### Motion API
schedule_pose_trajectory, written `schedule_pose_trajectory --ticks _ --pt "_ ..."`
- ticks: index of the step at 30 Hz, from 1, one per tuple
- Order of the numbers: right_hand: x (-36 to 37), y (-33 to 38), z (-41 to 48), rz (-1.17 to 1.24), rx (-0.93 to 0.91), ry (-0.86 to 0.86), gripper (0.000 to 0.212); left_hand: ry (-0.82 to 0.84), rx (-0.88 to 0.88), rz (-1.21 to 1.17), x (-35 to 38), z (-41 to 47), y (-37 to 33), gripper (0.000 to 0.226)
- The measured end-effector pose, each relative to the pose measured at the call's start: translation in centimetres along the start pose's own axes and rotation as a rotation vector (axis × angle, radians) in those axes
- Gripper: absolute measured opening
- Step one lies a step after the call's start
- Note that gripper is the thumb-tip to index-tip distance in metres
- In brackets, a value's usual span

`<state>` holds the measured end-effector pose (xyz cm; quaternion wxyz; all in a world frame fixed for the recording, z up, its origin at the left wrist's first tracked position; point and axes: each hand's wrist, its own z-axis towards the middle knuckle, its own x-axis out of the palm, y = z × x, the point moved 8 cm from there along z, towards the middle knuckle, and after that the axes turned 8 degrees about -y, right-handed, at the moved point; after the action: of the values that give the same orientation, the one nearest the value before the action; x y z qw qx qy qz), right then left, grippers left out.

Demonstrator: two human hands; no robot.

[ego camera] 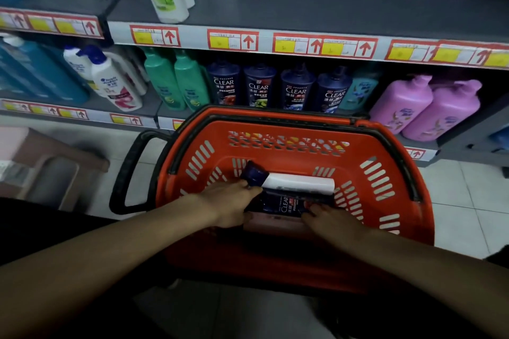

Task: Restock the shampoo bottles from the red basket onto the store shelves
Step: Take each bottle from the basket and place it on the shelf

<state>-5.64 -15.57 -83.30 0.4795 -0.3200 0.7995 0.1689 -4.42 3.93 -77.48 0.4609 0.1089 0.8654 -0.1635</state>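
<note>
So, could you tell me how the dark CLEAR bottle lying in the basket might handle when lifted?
The CLEAR bottle looks like rigid plastic, so it should keep its shape. Its smooth surface may be slippery, so having the left hand and right hand both on it seems sensible. Lying on its side in the red basket, its rounded body could roll if nudged.

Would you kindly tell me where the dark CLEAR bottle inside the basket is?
In the head view, the CLEAR bottle lies on its side inside the red basket, between the left hand and right hand, beside a white-backed bottle.
</note>
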Motion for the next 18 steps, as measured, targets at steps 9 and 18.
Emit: schedule_pose_trajectory --ticks 9,18 --pt "1.2 2.4 3.8 -0.011 0.072 0.059 0.045 0.08 -0.04 -0.025 0.1 0.0 0.6 0.059" --pt "0.0 1.7 3.1 0.149 0.08 0.027 0.039 -0.001 -0.156 -0.056 -2.0 0.1 3.3 0.043"
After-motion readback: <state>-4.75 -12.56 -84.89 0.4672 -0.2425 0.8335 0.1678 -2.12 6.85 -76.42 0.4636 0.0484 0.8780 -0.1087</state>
